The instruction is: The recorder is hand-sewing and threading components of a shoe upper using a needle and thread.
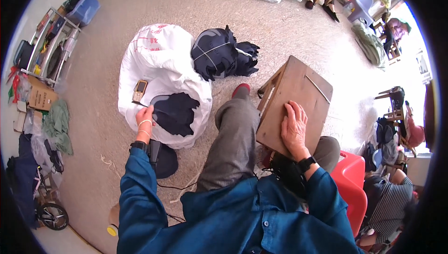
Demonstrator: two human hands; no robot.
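Observation:
My left hand [145,116] is closed at the edge of a stack of dark navy cloth pieces [175,114], its fingertips pinching the near left side. The stack lies in the mouth of a white woven sack [161,62] with red printing. A yellow-and-black keypad phone [139,90] rests on the sack just beyond that hand. My right hand [294,125] lies flat on a small brown wooden table [303,93], fingers stretched out and holding nothing. On the table top is a thin pale stick or strip [318,89].
Tied bundles of dark cloth [214,53] lie beside the sack. A red plastic chair [350,184] stands at my right. A metal rack [49,44], cardboard box [42,94] and small-wheeled bike [52,215] line the left wall. Another person in stripes [389,207] is at lower right.

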